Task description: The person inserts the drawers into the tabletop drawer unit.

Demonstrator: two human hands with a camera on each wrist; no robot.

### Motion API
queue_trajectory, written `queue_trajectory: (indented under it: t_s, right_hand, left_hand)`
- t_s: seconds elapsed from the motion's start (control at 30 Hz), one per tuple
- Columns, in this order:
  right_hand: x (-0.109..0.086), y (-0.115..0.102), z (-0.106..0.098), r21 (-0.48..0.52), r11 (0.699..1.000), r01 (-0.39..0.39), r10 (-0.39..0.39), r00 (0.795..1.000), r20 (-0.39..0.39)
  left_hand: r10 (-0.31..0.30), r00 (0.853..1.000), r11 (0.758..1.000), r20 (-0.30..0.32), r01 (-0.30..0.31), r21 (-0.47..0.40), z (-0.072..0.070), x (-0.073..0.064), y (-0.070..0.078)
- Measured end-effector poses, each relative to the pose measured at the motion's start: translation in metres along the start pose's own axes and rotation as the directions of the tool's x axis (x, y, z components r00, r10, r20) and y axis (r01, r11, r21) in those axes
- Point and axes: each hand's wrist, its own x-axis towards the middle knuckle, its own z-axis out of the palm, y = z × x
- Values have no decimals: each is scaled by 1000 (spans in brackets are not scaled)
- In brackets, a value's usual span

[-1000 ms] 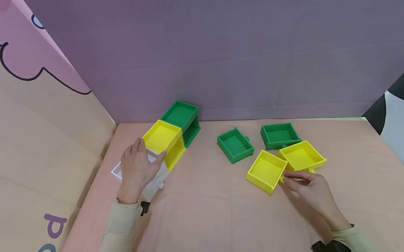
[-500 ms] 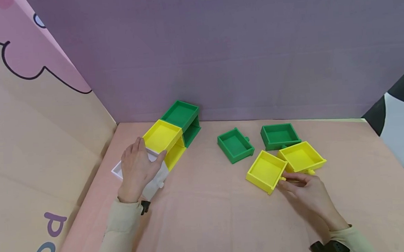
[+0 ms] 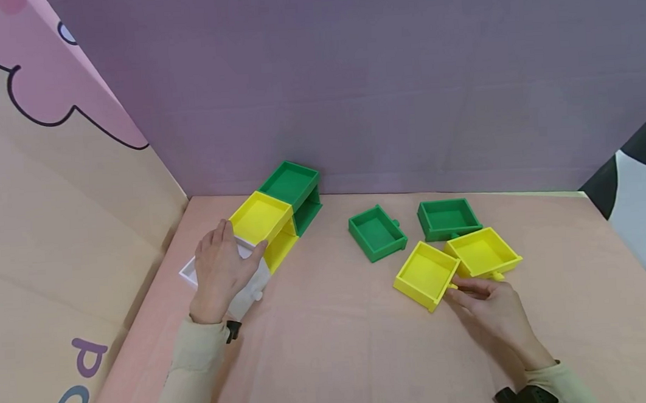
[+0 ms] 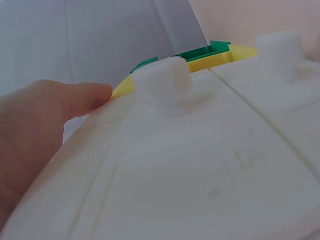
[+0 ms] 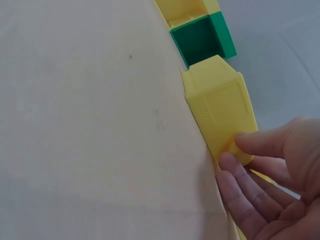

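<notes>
My left hand (image 3: pixel 219 274) rests over the white drawer box (image 3: pixel 248 293) at the left, fingers extended and thumb spread; in the left wrist view my thumb lies along the edge of the white box, whose front bears knobs. Joined behind it in a slanting row are a yellow drawer box (image 3: pixel 260 217) and a green drawer box (image 3: pixel 289 184), their front openings without drawers. On the right, my right hand (image 3: pixel 495 308) pinches the knob of a yellow drawer (image 3: pixel 425 274) between thumb and fingers. In the right wrist view, this yellow drawer's front (image 5: pixel 215 110) faces the camera.
A second yellow drawer (image 3: pixel 483 251) lies right beside the pinched one. Behind stand two green drawers (image 3: pixel 376 234), one further right (image 3: pixel 449 218). A purple-grey wall (image 3: pixel 405 100) borders the pink table (image 3: pixel 330 347) at the back, a printed beige panel (image 3: pixel 84 238) on the left.
My right hand has shifted very slightly left at the yellow drawer's knob. The left hand and the drawers otherwise look the same.
</notes>
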Motion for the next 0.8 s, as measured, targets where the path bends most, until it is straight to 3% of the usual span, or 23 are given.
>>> queue_trajectory:
  t_s: [0.37, 0.63, 0.8]
  right_hand:
    - [-2, -1, 3, -26, 999, 20, -23, 995, -93]
    - [-5, -7, 0, 31, 999, -21, 24, 994, -105]
    - [-9, -11, -2, 27, 999, -32, 36, 988, -150]
  left_hand:
    - [5, 1000, 1000, 0, -5, -13, 0, -1, 0]
    - [20, 1000, 1000, -13, -20, 1, -3, 0, 1]
    - [13, 1000, 999, -28, -14, -49, -5, 2, 8]
